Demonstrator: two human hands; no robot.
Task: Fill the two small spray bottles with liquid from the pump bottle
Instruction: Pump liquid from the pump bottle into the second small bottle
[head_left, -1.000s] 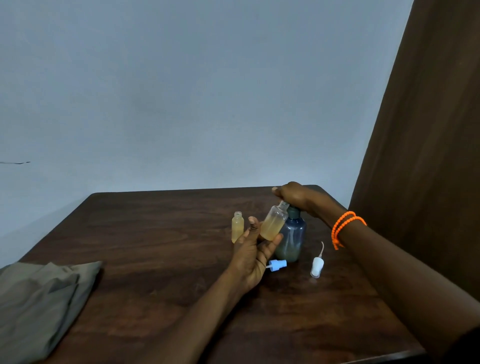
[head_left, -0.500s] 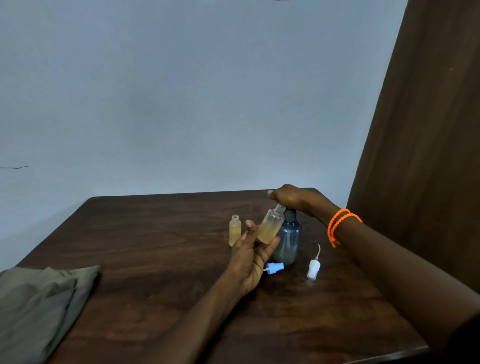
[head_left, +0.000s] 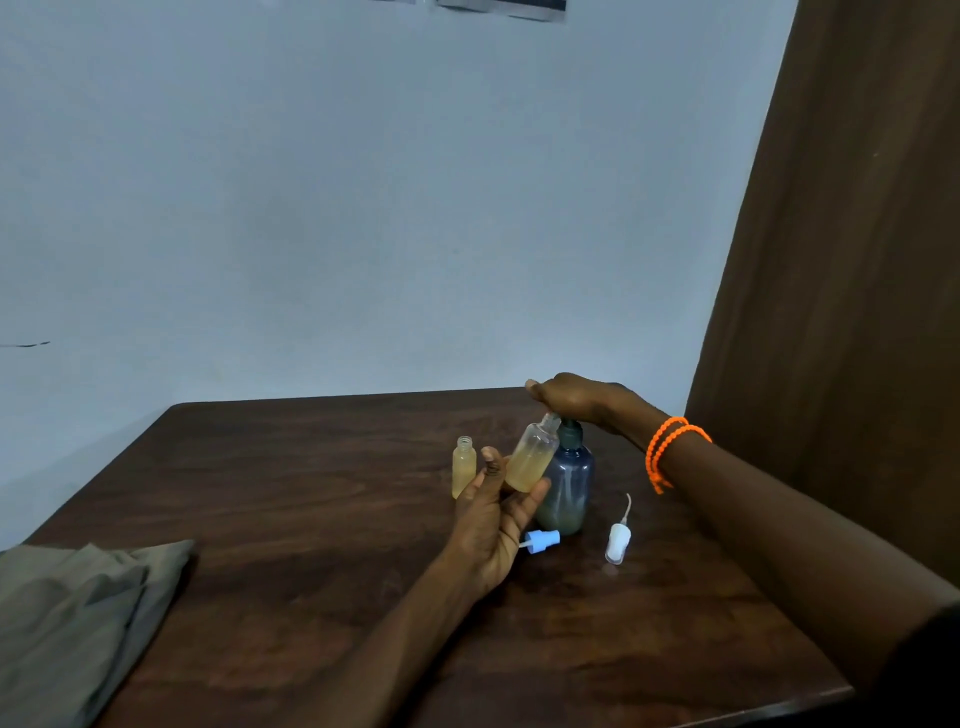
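At the far left, a folded grey-green cloth is lying on the near corner of the dark wooden tabletop, partly hanging over its edge. Further right, near the middle, a small spray bottle is standing upright with its neck open; pale yellow liquid is filling most of it. Just beside it, the left hand is reaching in from below, palm turned up, and its fingers are closing around the lower part of the second spray bottle. This bottle is tilting to the right, it is holding yellow liquid in its lower half, and its open mouth is pointing up under the head of the pump bottle.

The pump bottle is standing upright on the tabletop, touching the tilted bottle; its body is dark blue and see-through. The right hand is lying flat on top of its pump head, fingers stretched out, pressing rather than gripping. Two orange bead bracelets are sitting on the right wrist.

In front of the pump bottle a blue spray cap is lying on its side. To its right a white spray cap with a thin tube is lying on the tabletop, apart from both bottles.
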